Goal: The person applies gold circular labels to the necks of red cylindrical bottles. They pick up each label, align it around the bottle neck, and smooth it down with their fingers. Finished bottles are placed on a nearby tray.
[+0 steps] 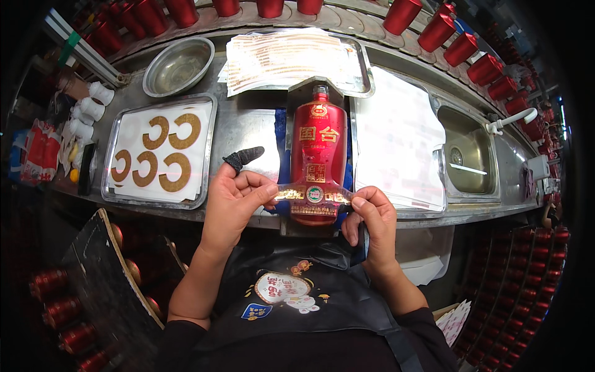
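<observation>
A red glossy bottle with gold lettering lies in front of me, its neck pointing away, in a dark holder. Across its lower part stretches a clear label strip with gold print and a round green-and-white emblem. My left hand pinches the strip's left end between thumb and fingers. A black finger cot covers its index finger, which sticks out. At the right end, my right hand grips the strip between thumb and index finger, its other fingers curled. Whether the strip's middle touches the bottle I cannot tell.
To the left, a metal tray carries a sheet of gold C-shaped labels. Behind it sits a metal bowl. Printed strips fill a far tray. White sheets lie right, beside a sink. Red bottles line a conveyor beyond.
</observation>
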A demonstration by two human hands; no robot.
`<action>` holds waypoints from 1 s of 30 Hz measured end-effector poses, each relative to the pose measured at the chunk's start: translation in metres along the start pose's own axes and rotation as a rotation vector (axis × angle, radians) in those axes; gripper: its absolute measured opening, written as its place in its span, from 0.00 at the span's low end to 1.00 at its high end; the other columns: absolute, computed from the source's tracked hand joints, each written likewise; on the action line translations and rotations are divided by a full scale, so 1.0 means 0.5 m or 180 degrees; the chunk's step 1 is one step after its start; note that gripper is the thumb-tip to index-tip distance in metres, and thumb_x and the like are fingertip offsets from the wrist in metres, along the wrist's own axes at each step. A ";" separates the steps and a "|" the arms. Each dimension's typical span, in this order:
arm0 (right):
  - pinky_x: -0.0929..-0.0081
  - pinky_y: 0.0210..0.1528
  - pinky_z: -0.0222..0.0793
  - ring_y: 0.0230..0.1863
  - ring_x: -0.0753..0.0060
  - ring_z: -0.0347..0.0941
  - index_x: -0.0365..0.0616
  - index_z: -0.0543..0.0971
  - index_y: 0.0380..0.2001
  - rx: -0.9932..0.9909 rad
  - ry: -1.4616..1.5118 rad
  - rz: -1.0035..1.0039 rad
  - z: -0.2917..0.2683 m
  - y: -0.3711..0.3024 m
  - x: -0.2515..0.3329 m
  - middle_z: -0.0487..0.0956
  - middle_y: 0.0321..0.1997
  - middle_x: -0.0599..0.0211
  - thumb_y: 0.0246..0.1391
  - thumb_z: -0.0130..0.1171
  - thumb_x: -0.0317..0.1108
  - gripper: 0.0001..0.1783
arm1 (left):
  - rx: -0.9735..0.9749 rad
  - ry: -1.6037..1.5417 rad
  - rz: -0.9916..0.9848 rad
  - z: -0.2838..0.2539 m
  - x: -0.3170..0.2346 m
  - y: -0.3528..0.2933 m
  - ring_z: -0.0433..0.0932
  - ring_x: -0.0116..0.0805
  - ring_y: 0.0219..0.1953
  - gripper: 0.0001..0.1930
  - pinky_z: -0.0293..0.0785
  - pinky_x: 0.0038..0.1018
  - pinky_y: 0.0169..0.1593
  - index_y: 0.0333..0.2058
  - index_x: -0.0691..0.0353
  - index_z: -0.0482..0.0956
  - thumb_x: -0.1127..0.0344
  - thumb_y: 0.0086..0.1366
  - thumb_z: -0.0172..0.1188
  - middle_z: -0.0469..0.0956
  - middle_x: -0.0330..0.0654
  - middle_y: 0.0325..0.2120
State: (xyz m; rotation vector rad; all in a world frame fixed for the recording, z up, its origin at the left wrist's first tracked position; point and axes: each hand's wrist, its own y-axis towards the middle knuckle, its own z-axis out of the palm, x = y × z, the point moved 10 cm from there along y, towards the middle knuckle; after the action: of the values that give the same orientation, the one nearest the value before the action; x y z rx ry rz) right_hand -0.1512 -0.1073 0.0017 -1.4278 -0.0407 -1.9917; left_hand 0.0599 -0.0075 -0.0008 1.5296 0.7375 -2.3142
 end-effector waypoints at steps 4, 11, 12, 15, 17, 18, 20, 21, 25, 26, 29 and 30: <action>0.80 0.19 0.61 0.12 0.81 0.63 0.40 0.74 0.36 -0.0117 -0.0083 0.0071 -0.019 -0.001 -0.017 0.73 0.21 0.72 0.63 0.58 0.30 0.06 | 0.0115 -0.0065 0.0027 0.003 0.018 0.006 0.80 0.26 0.33 0.30 0.76 0.23 0.40 0.62 0.67 0.67 0.78 0.62 0.66 0.81 0.41 0.32; 0.82 0.19 0.60 0.12 0.82 0.63 0.40 0.73 0.36 -0.0157 -0.0085 0.0068 -0.028 -0.001 -0.027 0.73 0.23 0.72 0.63 0.59 0.30 0.06 | 0.0189 0.0073 0.0019 0.004 0.040 0.020 0.79 0.21 0.34 0.27 0.77 0.18 0.39 0.61 0.68 0.68 0.77 0.64 0.65 0.82 0.39 0.33; 0.82 0.19 0.60 0.12 0.82 0.63 0.40 0.73 0.36 -0.0162 -0.0102 0.0062 -0.028 -0.002 -0.026 0.73 0.23 0.72 0.63 0.59 0.30 0.06 | 0.0193 0.0100 0.0043 0.006 0.038 0.020 0.80 0.21 0.34 0.27 0.77 0.18 0.39 0.61 0.68 0.68 0.76 0.65 0.64 0.82 0.39 0.33; 0.82 0.19 0.60 0.12 0.82 0.63 0.41 0.74 0.36 -0.0145 -0.0170 -0.0032 -0.028 -0.007 -0.012 0.73 0.22 0.72 0.63 0.59 0.30 0.06 | 0.0030 0.0177 0.0051 -0.001 0.026 0.013 0.80 0.22 0.34 0.24 0.76 0.18 0.39 0.59 0.68 0.69 0.73 0.67 0.63 0.82 0.39 0.32; 0.83 0.19 0.60 0.13 0.83 0.63 0.40 0.74 0.36 -0.0152 -0.0189 -0.0119 -0.028 -0.011 0.001 0.72 0.20 0.73 0.63 0.59 0.30 0.06 | -0.0027 0.0127 -0.0091 -0.003 0.021 0.007 0.80 0.23 0.35 0.22 0.77 0.20 0.40 0.59 0.67 0.69 0.70 0.69 0.62 0.82 0.40 0.33; 0.84 0.19 0.60 0.14 0.84 0.63 0.40 0.74 0.37 -0.0128 -0.0335 -0.0175 -0.025 -0.014 0.009 0.73 0.21 0.73 0.63 0.59 0.29 0.05 | 0.0001 0.0046 -0.0204 -0.002 0.020 0.006 0.81 0.25 0.36 0.22 0.77 0.22 0.41 0.59 0.67 0.69 0.68 0.69 0.61 0.82 0.40 0.33; 0.85 0.19 0.60 0.16 0.85 0.65 0.39 0.74 0.37 -0.0151 -0.0566 -0.0288 -0.022 -0.018 0.023 0.74 0.23 0.73 0.63 0.59 0.29 0.05 | -0.0010 -0.0132 -0.0394 0.004 0.023 0.005 0.80 0.23 0.34 0.20 0.76 0.18 0.39 0.53 0.66 0.70 0.64 0.68 0.65 0.81 0.40 0.33; 0.86 0.19 0.60 0.16 0.86 0.65 0.39 0.74 0.37 -0.0188 -0.0676 -0.0341 -0.022 -0.020 0.030 0.74 0.24 0.73 0.63 0.59 0.28 0.05 | 0.0026 -0.0013 -0.0345 0.013 0.021 0.007 0.80 0.23 0.34 0.22 0.76 0.18 0.39 0.53 0.67 0.69 0.63 0.67 0.66 0.80 0.40 0.33; 0.87 0.19 0.60 0.18 0.87 0.66 0.38 0.74 0.37 -0.0195 -0.0692 -0.0444 -0.013 -0.025 0.041 0.75 0.27 0.73 0.62 0.59 0.27 0.05 | 0.0072 0.0592 -0.0084 0.053 0.027 0.004 0.78 0.22 0.33 0.31 0.75 0.18 0.37 0.51 0.68 0.65 0.64 0.59 0.75 0.77 0.41 0.35; 0.87 0.19 0.60 0.18 0.87 0.66 0.39 0.74 0.37 -0.0199 -0.0687 -0.0455 -0.012 -0.026 0.042 0.75 0.26 0.73 0.62 0.59 0.28 0.05 | 0.0137 0.0715 -0.0105 0.060 0.033 -0.001 0.77 0.22 0.33 0.31 0.75 0.18 0.36 0.51 0.68 0.65 0.64 0.58 0.76 0.77 0.42 0.35; 0.87 0.18 0.59 0.18 0.87 0.66 0.39 0.74 0.37 -0.0212 -0.0746 -0.0417 -0.019 -0.025 0.039 0.75 0.26 0.73 0.63 0.59 0.29 0.05 | 0.0209 0.1088 -0.0126 0.060 0.043 -0.005 0.76 0.23 0.33 0.35 0.75 0.20 0.35 0.49 0.67 0.64 0.63 0.52 0.80 0.76 0.43 0.38; 0.87 0.19 0.59 0.18 0.87 0.66 0.39 0.74 0.37 -0.0214 -0.0799 -0.0376 -0.024 -0.023 0.036 0.75 0.26 0.73 0.63 0.59 0.29 0.05 | 0.0232 0.1125 -0.0103 0.057 0.043 -0.004 0.76 0.24 0.34 0.36 0.75 0.20 0.36 0.50 0.67 0.65 0.63 0.51 0.81 0.76 0.43 0.39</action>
State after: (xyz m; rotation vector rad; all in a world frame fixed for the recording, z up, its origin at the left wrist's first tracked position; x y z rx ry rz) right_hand -0.1703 -0.1120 0.0164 -1.7483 -0.1735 -1.9104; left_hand 0.0278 -0.0202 -0.0110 2.0038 0.7697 -2.1369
